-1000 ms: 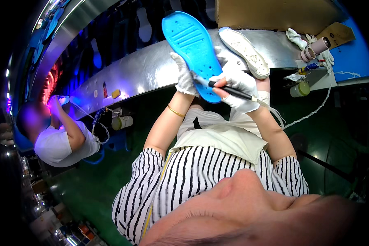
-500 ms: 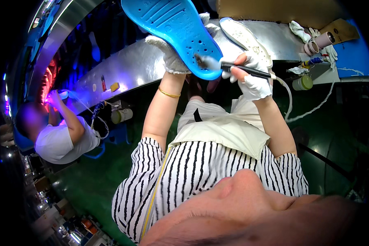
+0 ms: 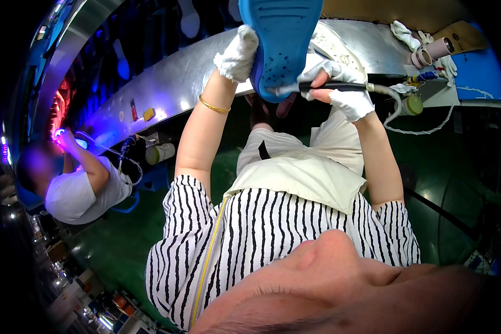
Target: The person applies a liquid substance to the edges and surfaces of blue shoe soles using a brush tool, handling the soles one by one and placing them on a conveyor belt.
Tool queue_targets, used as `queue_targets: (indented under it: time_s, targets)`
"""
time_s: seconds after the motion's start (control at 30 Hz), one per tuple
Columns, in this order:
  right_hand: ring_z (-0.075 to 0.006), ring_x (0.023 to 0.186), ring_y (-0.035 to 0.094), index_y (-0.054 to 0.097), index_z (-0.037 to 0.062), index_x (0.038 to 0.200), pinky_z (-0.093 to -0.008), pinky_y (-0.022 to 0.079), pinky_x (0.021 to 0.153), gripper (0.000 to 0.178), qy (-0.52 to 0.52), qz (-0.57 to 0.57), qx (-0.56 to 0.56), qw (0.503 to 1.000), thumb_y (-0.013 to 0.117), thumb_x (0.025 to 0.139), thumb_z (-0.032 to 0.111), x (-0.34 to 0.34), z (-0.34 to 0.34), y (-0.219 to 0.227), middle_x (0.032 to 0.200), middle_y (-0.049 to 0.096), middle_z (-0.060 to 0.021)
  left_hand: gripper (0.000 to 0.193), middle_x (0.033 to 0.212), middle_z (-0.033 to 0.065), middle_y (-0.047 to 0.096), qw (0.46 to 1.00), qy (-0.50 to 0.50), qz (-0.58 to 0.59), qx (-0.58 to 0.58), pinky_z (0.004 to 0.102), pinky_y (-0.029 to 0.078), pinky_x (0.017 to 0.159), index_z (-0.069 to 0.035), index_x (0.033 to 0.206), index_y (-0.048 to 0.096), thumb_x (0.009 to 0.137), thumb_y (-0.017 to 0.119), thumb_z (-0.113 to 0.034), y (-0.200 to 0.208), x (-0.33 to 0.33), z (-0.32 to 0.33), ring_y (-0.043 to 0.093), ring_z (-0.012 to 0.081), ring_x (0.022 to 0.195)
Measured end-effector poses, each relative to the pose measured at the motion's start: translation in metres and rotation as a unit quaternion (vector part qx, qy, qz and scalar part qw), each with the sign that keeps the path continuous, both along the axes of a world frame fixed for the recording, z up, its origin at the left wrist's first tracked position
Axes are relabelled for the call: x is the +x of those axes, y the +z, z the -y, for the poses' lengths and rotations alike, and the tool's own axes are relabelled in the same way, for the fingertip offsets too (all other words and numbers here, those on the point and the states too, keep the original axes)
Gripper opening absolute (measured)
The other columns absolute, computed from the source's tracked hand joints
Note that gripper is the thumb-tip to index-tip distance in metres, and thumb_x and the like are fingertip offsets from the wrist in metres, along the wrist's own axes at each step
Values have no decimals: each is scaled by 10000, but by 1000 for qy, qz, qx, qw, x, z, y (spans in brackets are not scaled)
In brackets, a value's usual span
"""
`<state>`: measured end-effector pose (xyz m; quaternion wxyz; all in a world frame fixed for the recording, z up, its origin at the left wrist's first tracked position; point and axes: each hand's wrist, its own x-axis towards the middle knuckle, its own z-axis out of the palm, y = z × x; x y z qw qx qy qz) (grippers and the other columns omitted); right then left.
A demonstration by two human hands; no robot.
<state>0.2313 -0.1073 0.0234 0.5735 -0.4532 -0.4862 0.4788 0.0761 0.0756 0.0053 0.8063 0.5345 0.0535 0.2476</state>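
My left hand [image 3: 239,55], in a white glove, grips the left edge of a blue shoe sole [image 3: 284,44]. The sole hangs nearly upright over the bench edge, its holed heel end toward me and its far end cut off by the picture's top. In my right hand [image 3: 345,92], gloved with bare fingertips, is a brush [image 3: 337,86] with a black handle and a pale hose at its rear. The brush tip meets the heel end of the sole. A white sole [image 3: 337,44] lies on the bench behind my right hand.
A metal bench [image 3: 200,61] runs along a conveyor with more soles. At right are white gloves [image 3: 404,37], a pink cup [image 3: 441,48], a cardboard box [image 3: 384,10] and a green jar [image 3: 412,106]. A co-worker [image 3: 89,189] sits at left near a yellow block [image 3: 149,114].
The blue sole has turned more upright and shifted right. My left hand has moved up along its edge. The brush has come down to the heel's near rim, its handle more level.
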Motion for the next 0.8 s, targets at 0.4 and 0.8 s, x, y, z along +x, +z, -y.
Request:
queue_targets:
  time_s: [0.4,0.8]
  targets:
    - [-144,847,586,603,-1,807,-258,486,767,143,35,89,-56,994,640,694,-80,11,-9,11,914,623,-96,538,1029,58,627,980,27,-198,2,255,514,782,-46,1166,576,857,609,-485,27,28,0,602,118,890]
    - [-133,734,575,610,44,793,-244,458,678,100,-29,212,75,974,625,711,-13,29,-22,3,815,634,-42,674,1088,130,620,967,15,-255,-6,292,536,778,-53,1268,518,827,601,-555,47,36,2,630,174,890]
